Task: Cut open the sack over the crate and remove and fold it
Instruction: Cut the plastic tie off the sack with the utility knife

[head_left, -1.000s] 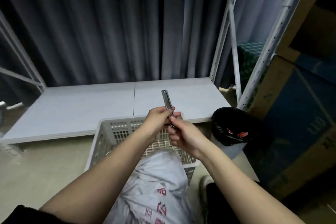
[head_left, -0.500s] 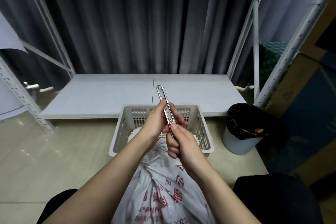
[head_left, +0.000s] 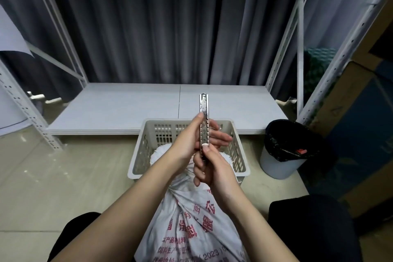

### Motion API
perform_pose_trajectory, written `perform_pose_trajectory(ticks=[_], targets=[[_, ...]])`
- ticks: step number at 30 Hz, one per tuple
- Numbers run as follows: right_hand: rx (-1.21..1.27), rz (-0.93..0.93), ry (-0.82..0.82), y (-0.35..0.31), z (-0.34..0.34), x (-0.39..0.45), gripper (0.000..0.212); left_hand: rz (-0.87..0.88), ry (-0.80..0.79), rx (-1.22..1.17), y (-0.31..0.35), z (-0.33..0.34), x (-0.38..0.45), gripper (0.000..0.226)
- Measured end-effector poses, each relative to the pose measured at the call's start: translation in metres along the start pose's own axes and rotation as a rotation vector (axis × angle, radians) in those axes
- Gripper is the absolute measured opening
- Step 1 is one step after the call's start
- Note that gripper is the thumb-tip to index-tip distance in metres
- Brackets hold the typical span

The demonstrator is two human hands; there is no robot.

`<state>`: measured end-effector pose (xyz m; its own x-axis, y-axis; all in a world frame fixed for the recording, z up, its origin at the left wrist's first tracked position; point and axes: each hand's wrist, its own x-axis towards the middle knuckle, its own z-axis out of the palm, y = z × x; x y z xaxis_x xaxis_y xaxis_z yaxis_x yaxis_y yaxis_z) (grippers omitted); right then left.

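A white woven sack [head_left: 191,225] with red printing lies between my knees, its tied neck reaching into a beige perforated plastic crate [head_left: 140,155] on the floor. Above the crate I hold a metal utility knife [head_left: 203,112] upright. My left hand [head_left: 189,142] grips its middle with the thumb along the side. My right hand [head_left: 212,168] holds the lower end, thumb pressed on the slider. No blade shows at the knife's tip.
A low white shelf board [head_left: 127,108] of a metal rack lies just behind the crate, grey curtains beyond. A bin with a black liner [head_left: 285,149] stands to the right, cardboard boxes [head_left: 350,134] further right. Tiled floor [head_left: 53,176] spreads to the left.
The view has tilted down and centred on the crate and sack. The knife has turned from slanted to upright, and my right thumb now rests on its slider.
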<state>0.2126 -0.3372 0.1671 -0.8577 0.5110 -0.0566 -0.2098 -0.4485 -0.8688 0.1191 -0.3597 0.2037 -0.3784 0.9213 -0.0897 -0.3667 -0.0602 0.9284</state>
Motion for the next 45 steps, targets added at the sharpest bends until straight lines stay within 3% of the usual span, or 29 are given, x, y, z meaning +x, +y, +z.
perform_pose_trajectory(ticks=[5, 15, 20, 26, 36, 45], targets=[[-0.078, -0.046, 0.027, -0.002, 0.001, 0.009, 0.033, 0.013, 0.034, -0.136, -0.002, -0.003, 0.001, 0.048], [-0.218, -0.073, 0.117, 0.006, -0.001, 0.004, 0.044, 0.039, 0.143, -0.049, -0.015, 0.001, -0.003, 0.045], [-0.140, -0.038, 0.128, 0.008, -0.006, 0.004, 0.037, 0.003, 0.095, 0.012, -0.014, -0.004, -0.003, 0.048], [-0.089, -0.040, 0.135, 0.009, 0.000, 0.004, 0.038, 0.041, 0.072, -0.207, -0.006, 0.004, 0.003, 0.050], [-0.073, 0.020, 0.192, -0.003, -0.002, 0.001, 0.048, 0.101, 0.090, -0.086, -0.012, 0.010, -0.002, 0.044], [-0.164, 0.032, 0.174, -0.005, -0.006, -0.002, 0.043, 0.028, 0.058, 0.043, -0.017, 0.009, -0.013, 0.045]])
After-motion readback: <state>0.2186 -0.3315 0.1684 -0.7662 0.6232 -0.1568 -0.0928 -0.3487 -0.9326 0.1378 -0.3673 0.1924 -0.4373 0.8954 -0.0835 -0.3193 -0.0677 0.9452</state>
